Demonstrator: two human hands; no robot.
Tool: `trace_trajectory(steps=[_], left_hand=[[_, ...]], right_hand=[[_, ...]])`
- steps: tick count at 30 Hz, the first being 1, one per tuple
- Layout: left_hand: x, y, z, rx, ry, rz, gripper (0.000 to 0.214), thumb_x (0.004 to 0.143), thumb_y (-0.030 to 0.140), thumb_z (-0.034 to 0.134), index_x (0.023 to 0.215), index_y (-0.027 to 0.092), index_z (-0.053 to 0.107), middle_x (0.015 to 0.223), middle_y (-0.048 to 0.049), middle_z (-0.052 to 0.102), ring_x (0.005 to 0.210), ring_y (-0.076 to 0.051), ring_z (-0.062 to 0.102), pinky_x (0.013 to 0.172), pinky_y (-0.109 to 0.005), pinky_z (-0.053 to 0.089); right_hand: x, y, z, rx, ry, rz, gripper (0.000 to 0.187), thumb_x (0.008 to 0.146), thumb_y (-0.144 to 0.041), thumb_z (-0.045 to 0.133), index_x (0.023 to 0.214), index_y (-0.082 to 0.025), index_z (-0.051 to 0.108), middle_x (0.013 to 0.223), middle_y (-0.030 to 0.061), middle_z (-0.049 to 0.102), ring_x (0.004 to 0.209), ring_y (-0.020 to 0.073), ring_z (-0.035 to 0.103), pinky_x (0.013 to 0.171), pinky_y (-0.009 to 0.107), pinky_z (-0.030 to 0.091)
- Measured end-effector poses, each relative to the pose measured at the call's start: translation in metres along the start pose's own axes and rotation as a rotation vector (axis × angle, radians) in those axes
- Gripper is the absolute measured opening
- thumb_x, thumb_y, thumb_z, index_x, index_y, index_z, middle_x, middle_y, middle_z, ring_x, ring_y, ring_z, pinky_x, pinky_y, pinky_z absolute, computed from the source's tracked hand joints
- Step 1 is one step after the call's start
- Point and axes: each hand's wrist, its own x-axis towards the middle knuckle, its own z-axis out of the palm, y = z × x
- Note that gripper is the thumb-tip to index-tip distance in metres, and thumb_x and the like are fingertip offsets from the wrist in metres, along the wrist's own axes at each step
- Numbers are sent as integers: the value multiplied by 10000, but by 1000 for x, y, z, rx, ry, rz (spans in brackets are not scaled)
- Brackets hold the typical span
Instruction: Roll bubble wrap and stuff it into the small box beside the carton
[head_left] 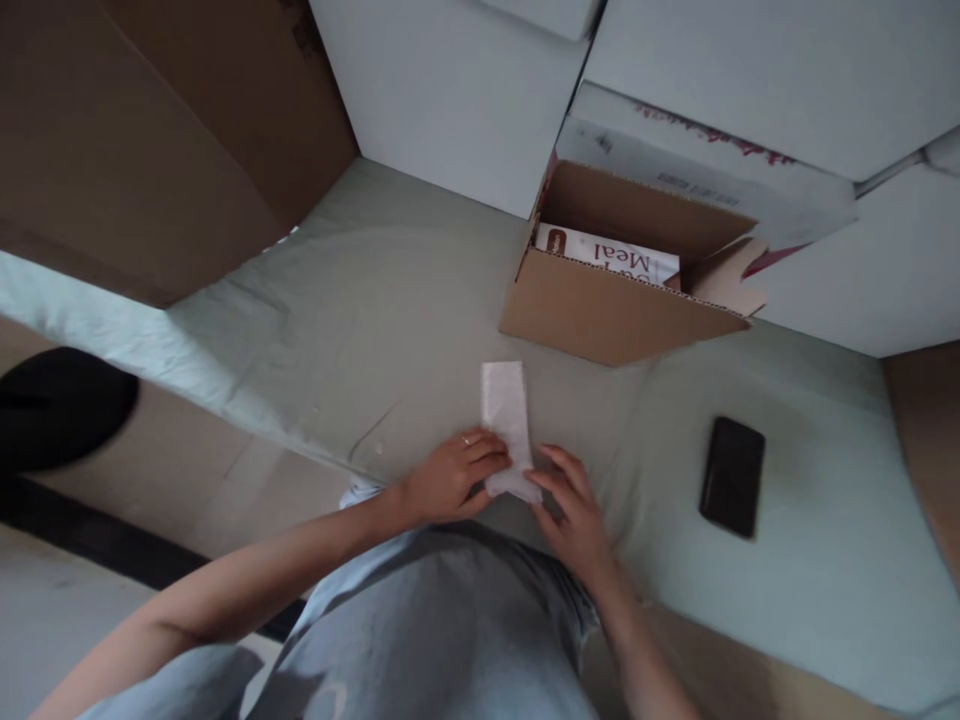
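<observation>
A narrow, folded white strip (505, 410), which looks like paper tissue or thin cloth, lies lengthwise in front of my body on the pale green sheet. At its left edge, the curled fingers of my left hand (457, 472) grip the lower part; a ring shows on one finger. My right hand (570, 500) pinches the lower right corner between thumb and fingers. The near end of the strip is slightly bent between both hands. Beyond it stands an open brown cardboard box (615, 310), holding a white printed carton (600, 250) with the word "Meal" upside down.
A dark, phone-like rectangular object (733, 476) lies on the green sheet (390, 270) to the right. One large brown carton (187, 130) stands at the left, and white boxes or panels (450, 90) line the back. A black rounded object (64, 405) is beyond the sheet's left edge.
</observation>
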Motion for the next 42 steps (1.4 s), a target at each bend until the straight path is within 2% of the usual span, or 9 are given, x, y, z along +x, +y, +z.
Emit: trace_trajectory(steps=[4,9,16,23,26,30,34,38,42], left_hand=[[3,3,-2,-52,3,-59,307,903,312,433,1113,145,582,1087,-117,633,1080,-220,552,1004,-408,411],[7,3,-2,-100,116,-243,418,901,294,450,1292,149,434,1108,-126,635,985,-213,601,880,-378,492],[19,-2,2,-189,218,-336,358,882,206,443,1236,166,474,1074,-101,609,977,-191,598,858,-330,501],[30,-6,1,-187,216,-434,367,773,58,442,1104,156,565,1083,-87,616,970,-179,605,885,-338,497],[32,-7,1,-178,209,-475,373,755,59,455,1095,162,571,1052,-73,635,918,-174,622,851,-331,509],[35,-9,2,-162,200,-498,351,762,75,459,1073,182,581,1036,-58,645,872,-167,629,812,-324,519],[37,-12,-5,-175,179,-428,331,791,87,451,1086,166,581,1034,-68,640,909,-167,619,831,-320,516],[38,-20,-20,36,174,-244,337,847,99,420,1139,135,585,1196,-124,580,1171,-228,499,997,-406,419],[43,-34,-26,171,-63,-66,413,845,81,419,1233,163,530,1375,-95,486,1374,-254,276,1118,-506,218]], right_hand=[[14,2,9,67,14,69,223,886,-209,489,1085,-266,574,989,47,655,978,190,594,873,391,492],[28,3,16,42,98,278,249,883,-311,496,1104,-230,577,990,75,674,905,199,629,810,376,514],[40,6,21,32,81,302,354,879,-357,505,1206,-219,514,853,56,663,798,193,636,745,364,528],[35,4,12,-192,217,-27,377,864,-285,544,1235,-242,492,1150,105,579,1111,239,529,928,458,461],[30,2,9,-305,72,-176,444,837,-265,574,1269,-262,469,1332,99,491,1286,273,392,1008,495,400],[33,6,16,-405,-129,-163,482,854,-191,472,1331,-247,428,1386,76,469,1365,269,286,1053,539,339],[43,9,18,-390,-148,-149,503,795,-106,449,1286,-207,486,1287,88,550,1317,265,356,1069,537,327],[48,6,10,-396,-155,-170,446,762,-91,473,1188,-192,553,1167,77,617,1235,267,426,1076,526,323],[40,5,8,-408,-153,-180,464,763,-91,468,1214,-184,531,1221,86,588,1237,270,414,1043,521,364]])
